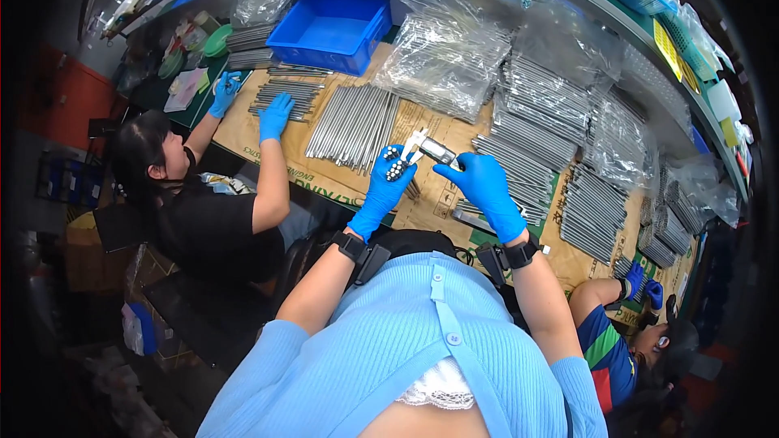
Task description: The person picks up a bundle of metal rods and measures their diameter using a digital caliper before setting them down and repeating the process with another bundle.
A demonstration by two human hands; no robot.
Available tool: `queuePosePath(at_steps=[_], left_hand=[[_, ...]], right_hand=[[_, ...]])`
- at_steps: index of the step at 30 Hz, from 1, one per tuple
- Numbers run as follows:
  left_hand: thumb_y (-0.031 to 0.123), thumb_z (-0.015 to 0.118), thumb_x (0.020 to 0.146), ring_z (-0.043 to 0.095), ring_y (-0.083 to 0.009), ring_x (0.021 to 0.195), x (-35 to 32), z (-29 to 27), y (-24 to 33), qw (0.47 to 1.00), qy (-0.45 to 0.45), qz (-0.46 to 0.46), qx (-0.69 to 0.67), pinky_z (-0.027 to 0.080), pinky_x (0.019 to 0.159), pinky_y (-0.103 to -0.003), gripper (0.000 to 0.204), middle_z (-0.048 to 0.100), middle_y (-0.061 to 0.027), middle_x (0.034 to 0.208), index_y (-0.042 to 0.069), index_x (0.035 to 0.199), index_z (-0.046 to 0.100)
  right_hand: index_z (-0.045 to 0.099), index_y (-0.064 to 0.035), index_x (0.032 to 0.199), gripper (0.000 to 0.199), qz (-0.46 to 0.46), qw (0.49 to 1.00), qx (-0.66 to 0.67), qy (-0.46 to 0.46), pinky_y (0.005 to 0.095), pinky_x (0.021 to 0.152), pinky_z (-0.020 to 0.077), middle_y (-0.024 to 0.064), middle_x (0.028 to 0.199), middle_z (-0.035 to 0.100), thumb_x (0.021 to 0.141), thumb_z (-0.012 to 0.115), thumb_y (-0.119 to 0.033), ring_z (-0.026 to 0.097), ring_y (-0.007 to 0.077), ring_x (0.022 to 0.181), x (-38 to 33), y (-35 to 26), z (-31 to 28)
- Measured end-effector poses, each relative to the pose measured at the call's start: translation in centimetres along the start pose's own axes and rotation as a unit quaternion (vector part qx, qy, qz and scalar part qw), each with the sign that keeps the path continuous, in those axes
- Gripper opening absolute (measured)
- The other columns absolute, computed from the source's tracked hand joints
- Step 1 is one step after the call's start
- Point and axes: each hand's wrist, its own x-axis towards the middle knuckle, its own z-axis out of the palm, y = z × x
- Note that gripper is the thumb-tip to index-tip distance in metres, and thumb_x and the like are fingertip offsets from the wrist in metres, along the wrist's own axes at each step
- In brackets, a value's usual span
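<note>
My left hand (385,184), in a blue glove, is closed around a small bundle of metal rods (395,169). Their round ends face up toward me, pale against dark gaps. In my right hand (487,186), also gloved in blue, is a digital caliper (436,150) with a grey body. Its jaws point left and sit right at the fingers of my left hand and the rod ends. Whether the jaws touch a rod is too small to tell. Just beyond my left hand, a row of loose metal rods (351,126) lies on the brown paper (422,209) covering the table.
More rod stacks (596,211) lie to the right, several under clear plastic bags (442,49). A blue bin (331,28) stands at the back. At left a co-worker's gloved hand (276,116) rests on rods; another co-worker's gloved hands (635,276) handle rods at far right.
</note>
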Motion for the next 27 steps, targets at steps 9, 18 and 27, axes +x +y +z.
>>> queuePosePath(at_steps=[9,18,27], left_hand=[[0.004,0.068,0.078,0.057,-0.0094,0.085,-0.2,0.3,0.5,1.0,-0.02,-0.017,-0.017,0.047,0.073,-0.022,0.033,0.058,-0.0043,0.097,0.001,0.106,0.052],[0.002,0.063,0.082,0.051,-0.0183,0.108,-2.3,-1.9,2.4,0.995,-0.091,0.037,-0.004,0.042,0.092,-0.029,0.029,0.049,-0.0099,0.122,0.001,0.11,0.06],[0.008,0.064,0.082,0.048,-0.0247,0.115,-3.6,-3.3,2.7,0.977,-0.119,0.102,0.147,0.041,0.096,-0.034,0.03,0.037,-0.0112,0.138,0.008,0.111,0.064]], right_hand=[[0.064,-0.0025,0.065,0.058,0.004,1.0,-0.022,-0.005,0.0345,0.042,0.0389,0.0114,0.049,0.053,0.073,0.063,-0.06,0.053,0.0237,0.043,-0.1,0.4,-0.5],[0.062,-0.0044,0.062,0.06,0.042,0.999,-0.006,-0.035,0.0369,0.046,0.0436,0.0129,0.052,0.054,0.071,0.061,-0.064,0.057,0.0276,0.05,-1.3,0.3,-3.2],[0.065,-0.0026,0.068,0.056,-0.014,0.999,-0.036,0.027,0.0342,0.044,0.0424,0.0118,0.051,0.055,0.072,0.064,-0.059,0.057,0.0246,0.047,0.5,-1.2,-4.2]])
